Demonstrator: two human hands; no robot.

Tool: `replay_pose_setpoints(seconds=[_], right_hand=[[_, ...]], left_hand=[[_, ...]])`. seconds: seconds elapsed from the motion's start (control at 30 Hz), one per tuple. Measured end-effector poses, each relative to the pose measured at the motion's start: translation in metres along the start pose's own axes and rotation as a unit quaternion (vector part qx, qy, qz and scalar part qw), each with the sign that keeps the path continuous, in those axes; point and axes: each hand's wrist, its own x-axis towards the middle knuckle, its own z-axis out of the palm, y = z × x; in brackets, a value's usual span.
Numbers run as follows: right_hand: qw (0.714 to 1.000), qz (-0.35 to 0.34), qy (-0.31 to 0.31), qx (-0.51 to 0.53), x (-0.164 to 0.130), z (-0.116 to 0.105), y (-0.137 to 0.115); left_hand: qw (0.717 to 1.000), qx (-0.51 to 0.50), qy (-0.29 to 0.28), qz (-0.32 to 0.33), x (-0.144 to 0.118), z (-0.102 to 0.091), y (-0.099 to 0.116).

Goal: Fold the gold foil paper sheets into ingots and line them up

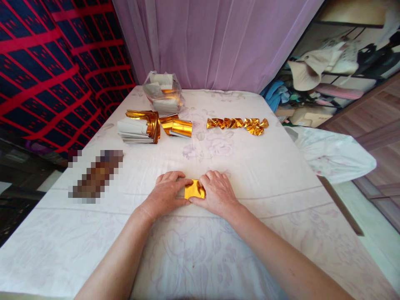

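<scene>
Pressed flat on the white floral tablecloth (265, 175), near the front edge: a small square of shiny gold foil paper (194, 189), pinned between two bare hands. Left hand (166, 192) at the foil's nine o'clock, palm down, fingers curled loosely, thumb and fingertips touching the foil's left edge. Right hand (215, 192) at three o'clock, likewise palm down, fingers bent over the foil's right edge — holding it against the cloth rather than lifting it. Both forearms bare, entering from six o'clock.

Farther back, at about eleven o'clock from the hands: a stack of white-backed gold foil sheets (139, 127), curled at one end, with two loose rolled gold foil sheets (176, 126) just beside it. Behind these, toward twelve o'clock, a clear crumpled plastic bag of white paper sheets (163, 92). At one o'clock, well apart from the hands, a row of folded gold foil pieces (238, 124) laid end to end. At nine o'clock, a blurred-out brown patch (96, 175) — contents impossible to tell.

Beyond the table: a pale lilac curtain (212, 41), a red-and-navy patterned cloth (46, 62) at ten o'clock, and a cluttered shelf with a beige hat (308, 68) at two o'clock.
</scene>
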Motion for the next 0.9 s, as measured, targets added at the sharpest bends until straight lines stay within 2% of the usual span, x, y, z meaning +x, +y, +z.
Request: replay_pose_setpoints(seconds=[0.3, 0.5, 0.63, 0.9], right_hand=[[0.999, -0.044, 0.006, 0.029, -0.008, 0.005, 0.013], [0.985, -0.078, -0.021, 0.150, 0.003, 0.005, 0.030], [0.990, -0.068, -0.017, 0.119, 0.013, 0.008, 0.035], [0.979, -0.152, -0.033, 0.128, -0.001, 0.008, 0.049]], left_hand=[[1.000, -0.011, -0.006, -0.006, -0.002, -0.002, 0.001], [1.000, 0.006, 0.019, -0.017, -0.001, 0.004, 0.004], [1.000, 0.007, 0.021, -0.022, 0.000, 0.004, 0.004], [0.999, 0.010, 0.026, -0.021, 0.000, 0.006, 0.002]])
